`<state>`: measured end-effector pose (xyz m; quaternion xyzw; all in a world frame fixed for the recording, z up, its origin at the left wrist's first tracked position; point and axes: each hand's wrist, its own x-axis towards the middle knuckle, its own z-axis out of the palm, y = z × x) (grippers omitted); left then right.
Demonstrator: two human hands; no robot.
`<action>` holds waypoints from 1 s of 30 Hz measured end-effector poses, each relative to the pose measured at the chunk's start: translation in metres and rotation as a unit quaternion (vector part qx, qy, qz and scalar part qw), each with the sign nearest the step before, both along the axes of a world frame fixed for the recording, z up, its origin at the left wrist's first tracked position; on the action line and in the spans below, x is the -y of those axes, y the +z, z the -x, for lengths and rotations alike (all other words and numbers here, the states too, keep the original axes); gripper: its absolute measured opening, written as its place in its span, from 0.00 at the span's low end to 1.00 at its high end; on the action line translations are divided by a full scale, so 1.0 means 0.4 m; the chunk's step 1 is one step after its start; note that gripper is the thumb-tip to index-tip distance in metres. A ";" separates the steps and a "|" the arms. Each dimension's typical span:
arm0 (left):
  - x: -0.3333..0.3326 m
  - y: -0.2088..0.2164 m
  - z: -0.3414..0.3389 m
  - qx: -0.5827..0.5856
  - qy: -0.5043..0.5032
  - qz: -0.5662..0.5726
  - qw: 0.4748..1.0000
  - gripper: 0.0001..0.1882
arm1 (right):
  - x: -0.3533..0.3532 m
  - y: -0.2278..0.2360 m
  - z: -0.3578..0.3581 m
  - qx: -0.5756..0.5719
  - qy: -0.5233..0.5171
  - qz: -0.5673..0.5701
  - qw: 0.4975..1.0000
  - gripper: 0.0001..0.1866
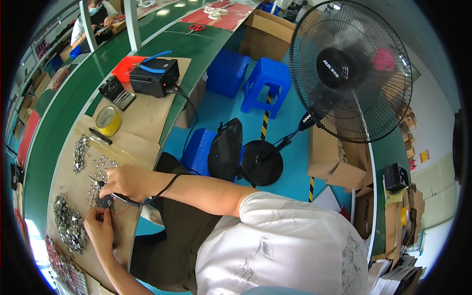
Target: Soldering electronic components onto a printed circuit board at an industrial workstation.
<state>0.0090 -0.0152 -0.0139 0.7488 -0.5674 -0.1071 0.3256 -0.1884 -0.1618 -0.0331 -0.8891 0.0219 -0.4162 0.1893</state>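
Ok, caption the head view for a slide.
Soldering iron in the right hand, left hand at a small dark piece.

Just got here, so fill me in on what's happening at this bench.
The person's right hand holds a slim corded tool resembling a soldering iron. The left hand has its fingertips at a small dark piece; whether they grip it is unclear. A pile of small metal parts lies beside the left hand, and a roll of yellow tape sits farther along.

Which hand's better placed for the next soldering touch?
Right, likely: the right hand holds the pen-shaped iron, tip near the scattered metal pieces; the left hand has its fingertips at the small dark part.
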 end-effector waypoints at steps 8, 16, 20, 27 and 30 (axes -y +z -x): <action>0.007 0.031 0.034 0.026 -0.011 -0.004 1.000 0.07 | 0.006 0.009 0.004 -0.001 0.002 0.017 1.000 0.18; -0.009 0.030 0.027 0.025 0.005 -0.006 1.000 0.10 | -0.009 0.028 -0.011 -0.014 0.021 -0.021 0.999 0.24; -0.005 0.020 0.021 0.028 0.002 -0.006 1.000 0.09 | -0.005 0.027 -0.013 -0.009 0.023 -0.021 0.999 0.24; -0.001 0.007 -0.007 0.024 -0.008 0.007 1.000 0.07 | 0.007 0.006 -0.019 0.046 0.017 0.033 0.998 0.21; -0.010 0.006 -0.021 -0.024 0.036 -0.017 0.999 0.06 | 0.007 -0.014 -0.009 0.028 0.012 0.011 0.999 0.18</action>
